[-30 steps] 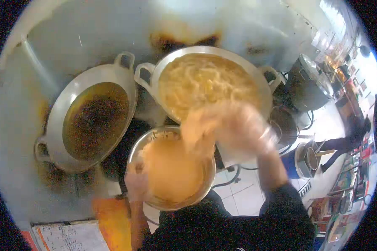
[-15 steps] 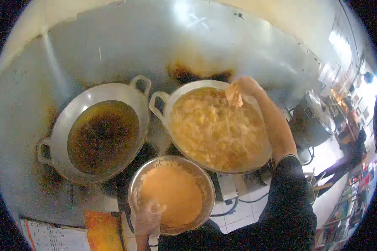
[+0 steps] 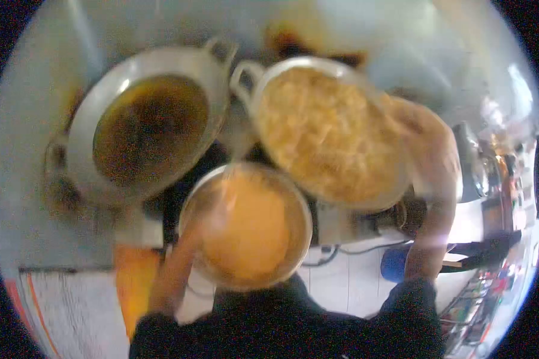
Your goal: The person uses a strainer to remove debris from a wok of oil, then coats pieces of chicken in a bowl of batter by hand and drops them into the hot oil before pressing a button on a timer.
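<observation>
My left hand (image 3: 208,214) is smeared by motion over the left side of a metal bowl (image 3: 298,209), against the orange batter (image 3: 254,230) inside. Its fingers cannot be made out. At the right rim of the right wok (image 3: 365,204), my right hand (image 3: 408,119) is also blurred, with the forearm coming up from below. Pale golden pieces (image 3: 329,128) fry in foaming oil there. The bowl stands close in front of me, below the gap between the two woks.
A second wok (image 3: 84,158) with dark oil (image 3: 150,131) stands at the left. Written papers (image 3: 66,308) and an orange sheet (image 3: 135,278) lie at the lower left. A blue container (image 3: 394,265) and a cable (image 3: 371,246) show at the lower right.
My view has tilted down, so woks and bowl sit higher. My right hand, earlier holding a coated piece over the oil, has moved to the wok's right rim. My left hand reaches further over the batter.
</observation>
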Demonstrator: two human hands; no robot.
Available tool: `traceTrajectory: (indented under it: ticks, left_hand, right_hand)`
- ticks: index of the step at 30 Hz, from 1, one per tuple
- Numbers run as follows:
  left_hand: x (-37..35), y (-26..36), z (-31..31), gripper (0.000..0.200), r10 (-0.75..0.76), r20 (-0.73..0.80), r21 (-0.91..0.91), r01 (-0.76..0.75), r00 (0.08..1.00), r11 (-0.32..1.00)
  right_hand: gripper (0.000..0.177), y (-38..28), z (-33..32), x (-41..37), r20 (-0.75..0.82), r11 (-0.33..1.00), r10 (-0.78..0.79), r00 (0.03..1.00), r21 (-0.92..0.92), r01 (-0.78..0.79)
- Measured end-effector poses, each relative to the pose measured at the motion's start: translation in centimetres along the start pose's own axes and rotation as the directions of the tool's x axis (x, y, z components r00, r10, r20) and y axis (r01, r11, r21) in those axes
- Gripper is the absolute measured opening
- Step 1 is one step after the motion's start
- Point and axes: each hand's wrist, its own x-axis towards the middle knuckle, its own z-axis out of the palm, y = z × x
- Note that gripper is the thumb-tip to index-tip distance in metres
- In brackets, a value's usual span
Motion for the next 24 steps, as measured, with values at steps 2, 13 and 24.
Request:
traceTrajectory:
  ticks: [2,13,24]
  left_hand:
    - [2.9,-6.5,2.2,0.065,0.056,0.070,-0.027,-0.055,0.996,0.998]
    - [3.1,-12.4,6.8,0.043,0.092,0.214,-0.015,-0.091,0.972,0.996]
    - [-9.9,-11.5,9.0,0.023,0.053,0.280,0.105,-0.086,0.959,0.991]
  right_hand:
    - [0.028,-1.4,3.3,-6.4,0.078,0.989,0.050,0.996,0.135,-0.060]
    - [0.047,0.8,42.3,-20.4,0.603,0.817,0.279,0.748,0.261,-0.515]
    - [0.048,4.0,38.9,-23.7,0.791,0.535,0.098,0.604,0.470,-0.702]
